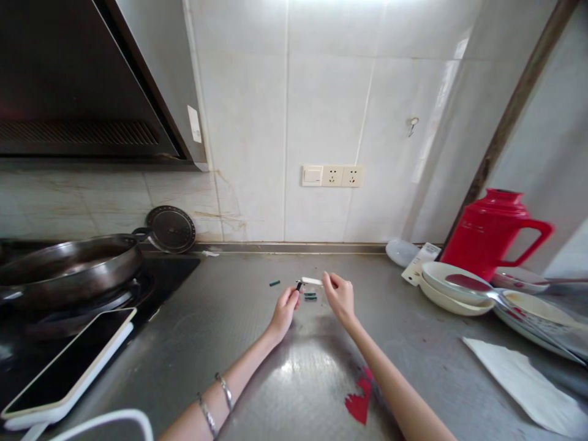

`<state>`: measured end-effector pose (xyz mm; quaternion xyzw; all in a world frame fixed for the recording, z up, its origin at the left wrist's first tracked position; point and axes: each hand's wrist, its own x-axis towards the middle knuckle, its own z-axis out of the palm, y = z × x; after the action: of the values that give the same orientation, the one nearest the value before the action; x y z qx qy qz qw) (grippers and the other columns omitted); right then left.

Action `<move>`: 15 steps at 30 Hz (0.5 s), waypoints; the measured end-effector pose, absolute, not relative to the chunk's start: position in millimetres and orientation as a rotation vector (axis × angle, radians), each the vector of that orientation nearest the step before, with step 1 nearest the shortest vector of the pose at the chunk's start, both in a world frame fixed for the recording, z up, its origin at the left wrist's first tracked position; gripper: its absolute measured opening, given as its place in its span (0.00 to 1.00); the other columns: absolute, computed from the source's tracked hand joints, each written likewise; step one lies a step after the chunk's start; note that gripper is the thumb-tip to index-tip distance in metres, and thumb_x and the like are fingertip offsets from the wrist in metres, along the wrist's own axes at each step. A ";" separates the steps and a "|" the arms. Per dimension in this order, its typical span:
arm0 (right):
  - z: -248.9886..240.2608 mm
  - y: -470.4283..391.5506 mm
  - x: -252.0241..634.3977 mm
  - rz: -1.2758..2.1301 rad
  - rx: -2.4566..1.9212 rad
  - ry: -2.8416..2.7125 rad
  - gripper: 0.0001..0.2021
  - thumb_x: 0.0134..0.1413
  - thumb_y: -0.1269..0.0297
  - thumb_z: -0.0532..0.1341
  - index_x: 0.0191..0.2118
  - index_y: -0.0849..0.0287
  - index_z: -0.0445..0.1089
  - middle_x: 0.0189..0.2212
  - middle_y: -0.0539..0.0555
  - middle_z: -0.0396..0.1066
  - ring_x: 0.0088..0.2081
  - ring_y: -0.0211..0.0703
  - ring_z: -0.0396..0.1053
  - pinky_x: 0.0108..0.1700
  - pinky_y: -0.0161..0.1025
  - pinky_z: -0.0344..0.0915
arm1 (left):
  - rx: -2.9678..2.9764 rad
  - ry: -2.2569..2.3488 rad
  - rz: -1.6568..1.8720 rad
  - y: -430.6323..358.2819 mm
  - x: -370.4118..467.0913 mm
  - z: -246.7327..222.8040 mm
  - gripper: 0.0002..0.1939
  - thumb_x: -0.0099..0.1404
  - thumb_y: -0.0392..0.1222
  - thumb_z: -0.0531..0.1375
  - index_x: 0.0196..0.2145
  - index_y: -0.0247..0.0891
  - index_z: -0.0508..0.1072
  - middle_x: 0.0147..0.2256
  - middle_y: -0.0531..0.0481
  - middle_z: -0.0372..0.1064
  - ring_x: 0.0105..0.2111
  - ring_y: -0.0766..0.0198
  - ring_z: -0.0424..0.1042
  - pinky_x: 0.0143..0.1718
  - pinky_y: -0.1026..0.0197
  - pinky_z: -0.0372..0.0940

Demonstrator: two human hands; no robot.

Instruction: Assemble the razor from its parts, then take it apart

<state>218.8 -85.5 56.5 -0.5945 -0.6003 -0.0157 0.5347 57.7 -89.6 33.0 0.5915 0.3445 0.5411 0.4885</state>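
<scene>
Over the steel counter (pixel 257 373), my left hand (pixel 282 313) pinches a small dark piece (pixel 299 286) between thumb and fingers. My right hand (pixel 340 299) is closed on the end of a slim white stick (pixel 312 281). The stick's left end meets or nearly touches the dark piece; I cannot tell which. Just below lie several small dark green pieces (pixel 310 298), with something clear and plastic-looking around them. One more dark green piece (pixel 274 283) lies apart to the left of my left hand.
At left are a pan (pixel 68 269) on the black stove (pixel 177 275) and a phone-like device (pixel 68 367) with a white cable. Stacked bowls (pixel 454 306), a red thermos jug (pixel 489 236) and a white sheet (pixel 528 380) lie right. A red scrap (pixel 359 401) is near my right forearm.
</scene>
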 end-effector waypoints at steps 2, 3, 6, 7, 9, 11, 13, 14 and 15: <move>54.4 -85.5 220.6 -0.066 -1.405 -1.457 0.21 0.54 0.56 0.49 0.13 0.59 0.51 0.12 0.45 0.48 0.18 0.31 0.46 0.24 0.33 0.43 | 1.456 0.835 1.316 -92.8 57.4 35.4 0.18 0.57 0.55 0.54 0.32 0.35 0.68 0.22 0.55 0.56 0.24 0.68 0.56 0.29 0.66 0.52; 52.8 -84.8 223.3 -0.078 -1.407 -1.460 0.21 0.54 0.57 0.49 0.13 0.59 0.51 0.12 0.45 0.48 0.17 0.31 0.46 0.24 0.33 0.43 | 1.460 0.834 1.316 -93.7 57.2 36.1 0.18 0.58 0.55 0.53 0.31 0.35 0.68 0.22 0.55 0.55 0.24 0.68 0.56 0.29 0.66 0.52; 48.4 -82.3 232.5 -0.092 -1.415 -1.432 0.22 0.53 0.57 0.50 0.13 0.60 0.51 0.11 0.45 0.48 0.17 0.31 0.46 0.24 0.33 0.43 | 1.465 0.846 1.320 -94.8 56.6 36.5 0.18 0.58 0.55 0.53 0.31 0.36 0.67 0.22 0.55 0.54 0.24 0.68 0.55 0.29 0.66 0.51; 47.9 -81.9 233.9 -0.087 -1.407 -1.424 0.22 0.53 0.57 0.50 0.13 0.60 0.52 0.11 0.45 0.49 0.17 0.31 0.46 0.23 0.32 0.43 | 1.465 0.853 1.322 -95.2 56.8 36.5 0.18 0.58 0.55 0.53 0.31 0.36 0.67 0.22 0.55 0.54 0.24 0.68 0.55 0.28 0.66 0.51; 48.5 -82.0 232.9 -0.069 -1.371 -1.409 0.22 0.54 0.57 0.49 0.13 0.60 0.55 0.12 0.46 0.51 0.17 0.31 0.47 0.23 0.32 0.44 | 1.460 0.868 1.319 -96.5 57.6 36.9 0.18 0.58 0.56 0.52 0.32 0.35 0.67 0.22 0.55 0.54 0.24 0.68 0.55 0.28 0.66 0.51; 50.4 -83.2 228.5 -0.055 -1.328 -1.406 0.21 0.55 0.57 0.48 0.15 0.61 0.59 0.12 0.46 0.54 0.18 0.31 0.48 0.23 0.32 0.45 | 1.453 0.880 1.314 -99.0 59.0 38.3 0.19 0.58 0.56 0.52 0.32 0.35 0.66 0.21 0.56 0.54 0.24 0.68 0.55 0.29 0.65 0.51; 51.7 -84.5 224.7 -0.058 -1.301 -1.412 0.20 0.55 0.57 0.48 0.17 0.61 0.62 0.12 0.46 0.54 0.18 0.31 0.49 0.24 0.31 0.46 | 1.454 0.871 1.304 -101.9 60.6 40.6 0.18 0.59 0.55 0.51 0.31 0.35 0.66 0.21 0.56 0.54 0.24 0.68 0.55 0.28 0.65 0.51; 51.8 -85.0 223.9 -0.064 -1.297 -1.414 0.20 0.55 0.58 0.49 0.17 0.61 0.63 0.12 0.45 0.54 0.18 0.31 0.50 0.24 0.31 0.47 | 1.456 0.858 1.301 -103.2 61.4 41.7 0.18 0.59 0.55 0.51 0.31 0.36 0.66 0.21 0.55 0.54 0.24 0.68 0.55 0.28 0.65 0.51; 51.7 -85.3 223.9 -0.069 -1.299 -1.412 0.19 0.54 0.58 0.49 0.18 0.61 0.64 0.12 0.45 0.54 0.18 0.31 0.50 0.25 0.31 0.48 | 1.456 0.844 1.299 -104.3 62.1 42.7 0.18 0.60 0.55 0.51 0.31 0.36 0.66 0.21 0.55 0.54 0.24 0.69 0.55 0.28 0.66 0.51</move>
<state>223.9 -85.3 51.7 -0.5543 -0.6026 -0.0296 0.5734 62.1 -104.3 42.7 0.5986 0.3470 0.5339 0.4861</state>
